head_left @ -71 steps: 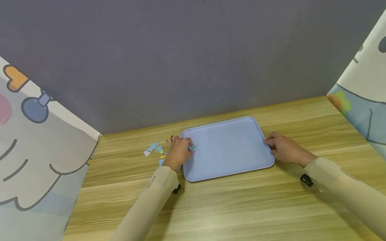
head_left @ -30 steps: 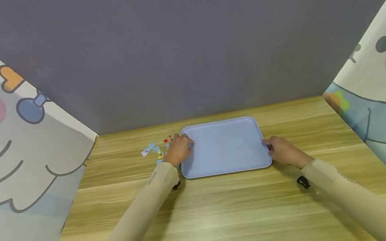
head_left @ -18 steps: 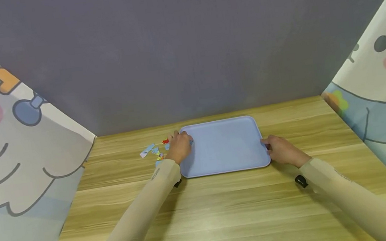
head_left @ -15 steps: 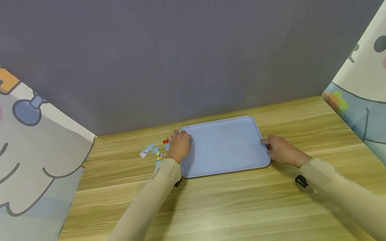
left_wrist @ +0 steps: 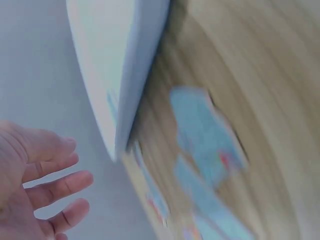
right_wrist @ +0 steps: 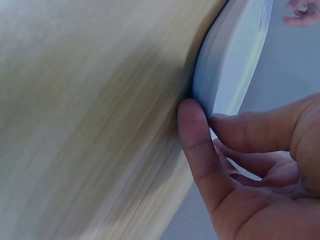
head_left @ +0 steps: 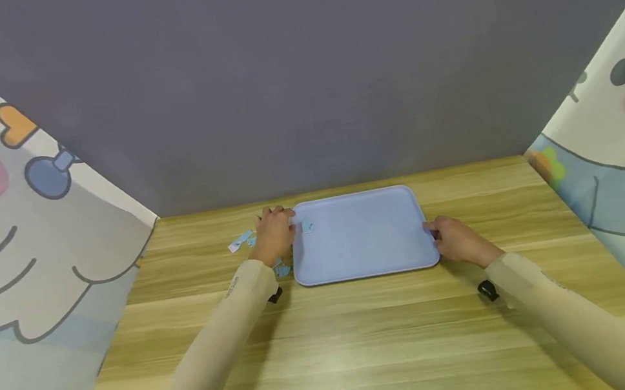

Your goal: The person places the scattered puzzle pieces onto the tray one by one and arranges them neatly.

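Head view: pinching the tray [head_left: 365, 240], mid-frame, by its right edge with the right hand [head_left: 460, 243]; hovering left of centre with the left hand [head_left: 273, 233], near loose pieces [head_left: 241, 241] and a blue piece [head_left: 307, 225] inside the tray. Left wrist: showing slack, empty fingers [left_wrist: 62, 190] lower left, loose pieces, blurred, lower right. Right wrist: squeezing the tray's rim right of centre.

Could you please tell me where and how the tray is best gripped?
The tray is probably best pinched by its raised rim, midway along the short right side, coming from the right: the rim stands up all round, and the right hand pinches it there. Pieces lie near the left side.
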